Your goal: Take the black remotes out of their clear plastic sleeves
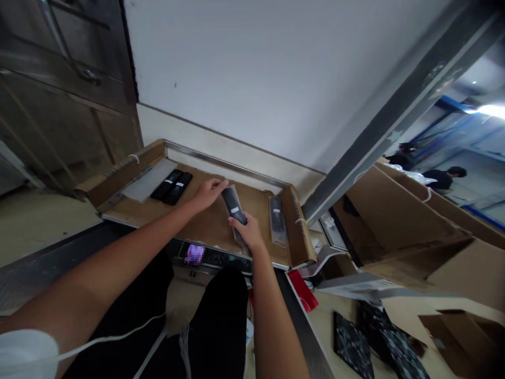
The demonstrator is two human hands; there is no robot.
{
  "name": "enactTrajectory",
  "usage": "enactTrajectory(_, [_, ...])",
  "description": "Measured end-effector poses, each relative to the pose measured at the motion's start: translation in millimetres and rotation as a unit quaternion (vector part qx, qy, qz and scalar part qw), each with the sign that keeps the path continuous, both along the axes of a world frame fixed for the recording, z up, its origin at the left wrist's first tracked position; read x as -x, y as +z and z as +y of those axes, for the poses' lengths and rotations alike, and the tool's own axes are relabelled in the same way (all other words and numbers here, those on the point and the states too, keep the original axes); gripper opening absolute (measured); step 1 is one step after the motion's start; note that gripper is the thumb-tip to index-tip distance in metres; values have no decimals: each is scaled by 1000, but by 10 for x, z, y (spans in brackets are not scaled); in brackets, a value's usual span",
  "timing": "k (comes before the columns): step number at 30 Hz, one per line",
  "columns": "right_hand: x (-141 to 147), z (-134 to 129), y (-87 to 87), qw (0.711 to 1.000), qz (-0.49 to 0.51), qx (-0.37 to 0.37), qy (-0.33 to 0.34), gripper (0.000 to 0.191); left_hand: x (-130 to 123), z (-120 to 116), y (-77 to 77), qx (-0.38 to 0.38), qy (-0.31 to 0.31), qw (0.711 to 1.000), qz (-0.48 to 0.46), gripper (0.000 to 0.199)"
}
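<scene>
My right hand (248,230) is closed round a clear plastic bag (232,197) that contains a flat black object with a white label. At the bag's upper end, the thumb and fingers of my left hand (210,193) pinch together at its edge. Left of that hand, two flat black pieces (171,187) with white labels lie side by side. Beside them is a whitish stack of flat, thin plastic or sheets (148,181). Another bagged black piece (277,218) lies to the right of my right hand. All rest on a shallow cardboard tray (213,231).
A phone with a lit purple screen (194,254) sits below the tray's front edge, above my legs. Large open cardboard boxes (410,221) stand at right, near dark patterned packages (351,342) on the floor. Two people are in the far right background. A metal door (67,52) is at left.
</scene>
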State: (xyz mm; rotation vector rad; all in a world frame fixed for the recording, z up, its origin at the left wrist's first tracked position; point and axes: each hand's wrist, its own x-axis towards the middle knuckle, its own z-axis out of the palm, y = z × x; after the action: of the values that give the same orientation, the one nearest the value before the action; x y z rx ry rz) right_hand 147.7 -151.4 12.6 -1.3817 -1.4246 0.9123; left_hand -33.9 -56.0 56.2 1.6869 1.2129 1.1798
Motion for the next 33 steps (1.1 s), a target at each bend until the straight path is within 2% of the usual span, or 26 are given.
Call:
enactTrajectory(5, [2,-6,6,1000,8,1,0,36,-72,141,97,-62,34,996,56,52])
enactTrajectory(9, [11,-9,23,1000,14,-1,-12,37,-175,212,269,-83,-7,990,118,56])
enactTrajectory(12, [10,-15,34,1000,20,-7,-15,37,-256,236,381,-126,-9,977,175,53])
enactTrajectory(17, [-3,-4,29,1000,25,-15,-12,36,-333,223,514,-187,-37,959,209,43])
enactTrajectory(21, [-22,7,23,999,43,14,3,37,-376,183,617,-211,-72,948,227,37])
enactTrajectory(24, [-36,11,28,997,59,40,13,38,-402,175,660,-203,-84,948,232,37])
enactTrajectory(29, [-47,9,33,996,64,53,11,40,-395,221,642,-170,-106,946,254,41])
enactTrajectory(33, [-58,15,40,997,64,47,6,41,-381,223,672,-201,-102,938,262,47])
